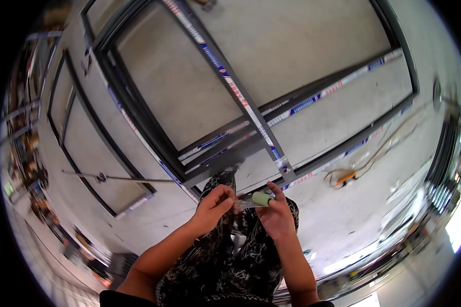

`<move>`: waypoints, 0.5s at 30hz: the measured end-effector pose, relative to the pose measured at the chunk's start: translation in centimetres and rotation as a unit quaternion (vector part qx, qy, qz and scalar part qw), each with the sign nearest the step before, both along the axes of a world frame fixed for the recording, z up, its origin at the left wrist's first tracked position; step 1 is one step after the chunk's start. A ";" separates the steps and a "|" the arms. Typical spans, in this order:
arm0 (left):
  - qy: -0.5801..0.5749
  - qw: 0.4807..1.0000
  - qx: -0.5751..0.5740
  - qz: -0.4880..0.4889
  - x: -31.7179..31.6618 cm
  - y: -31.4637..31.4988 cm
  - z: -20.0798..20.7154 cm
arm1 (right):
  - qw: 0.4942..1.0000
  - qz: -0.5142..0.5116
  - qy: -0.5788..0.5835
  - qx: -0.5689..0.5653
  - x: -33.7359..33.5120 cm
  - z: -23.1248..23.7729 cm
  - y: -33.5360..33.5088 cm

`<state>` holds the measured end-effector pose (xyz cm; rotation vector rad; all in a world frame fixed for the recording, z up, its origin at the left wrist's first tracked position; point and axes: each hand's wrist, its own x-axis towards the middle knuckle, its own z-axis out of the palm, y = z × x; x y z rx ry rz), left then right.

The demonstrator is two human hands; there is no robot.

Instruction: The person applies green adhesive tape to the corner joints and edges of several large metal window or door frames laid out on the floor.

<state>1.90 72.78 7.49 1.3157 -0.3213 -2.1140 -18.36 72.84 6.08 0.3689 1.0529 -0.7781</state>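
Observation:
My right hand (pixel 279 220) holds a small pale green roll (pixel 262 199) between thumb and fingers, its index finger raised beside it. From the roll a thin clear strip (pixel 245 203), like tape or film, runs across to my left hand (pixel 212 210). The left thumb and fingertips are pinched together on the strip's end. Both hands are above my patterned trousers (pixel 225 261). Just beyond them is the near edge of a large dark grey window or door frame (pixel 241 94), with printed protective film on its bars.
A second, narrower dark frame (pixel 79 92) lies at the left, with a long thin rod (pixel 133 179) near its lower end. To the right, an orange tool (pixel 346 178) with a cord rests on the pale floor (pixel 317 225). Dark profiles (pixel 443 148) are stacked at the far right.

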 end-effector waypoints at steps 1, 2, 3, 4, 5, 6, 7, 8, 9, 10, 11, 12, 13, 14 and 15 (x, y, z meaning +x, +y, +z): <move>-0.001 1.000 0.001 0.029 0.7 0.9 0.0 | 1.000 0.029 -0.001 0.001 0.7 0.0 -0.6; -0.012 0.999 0.015 0.044 1.4 1.8 0.3 | 0.999 0.050 -0.013 0.003 1.6 0.2 -1.2; -0.023 0.998 0.030 0.059 2.0 2.8 0.4 | 0.997 0.071 -0.026 0.006 2.4 0.2 -1.8; -0.013 0.994 0.044 0.095 2.5 3.9 0.2 | 0.990 0.136 -0.035 -0.010 2.9 -0.3 -1.5; -0.018 0.992 0.046 0.120 2.9 4.9 0.2 | 0.975 0.216 -0.056 -0.009 3.2 -0.7 -1.3; -0.028 0.983 0.080 0.164 3.4 6.0 0.1 | 0.958 0.279 -0.070 0.016 4.0 -0.9 -1.1; -0.036 0.971 0.116 0.207 3.7 7.3 0.0 | 0.936 0.339 -0.083 0.043 4.8 -1.1 -0.5; -0.045 0.965 0.103 0.237 4.0 8.9 -0.5 | 0.927 0.349 -0.114 0.078 5.3 -1.6 0.4; -0.051 0.959 0.105 0.257 3.9 10.1 -0.8 | 0.918 0.369 -0.121 0.080 5.7 -2.0 1.2; -0.059 0.953 0.124 0.272 3.8 11.3 -1.0 | 0.899 0.406 -0.114 0.115 6.0 -2.2 2.1; -0.066 0.946 0.143 0.285 3.8 12.5 -1.4 | 0.878 0.442 -0.107 0.148 6.3 -2.8 2.8; -0.089 0.937 0.157 0.300 3.1 13.2 -1.0 | 0.868 0.455 -0.120 0.158 6.1 -3.0 3.6; -0.086 0.921 0.179 0.335 3.1 13.7 -0.7 | 0.856 0.476 -0.147 0.136 6.1 -3.6 3.9; -0.068 0.903 0.183 0.383 2.4 15.4 -0.6 | 0.851 0.469 -0.164 0.170 5.6 -3.9 4.7; -0.055 0.883 0.176 0.431 2.3 17.1 -1.5 | 0.845 0.462 -0.184 0.196 6.0 -4.7 5.3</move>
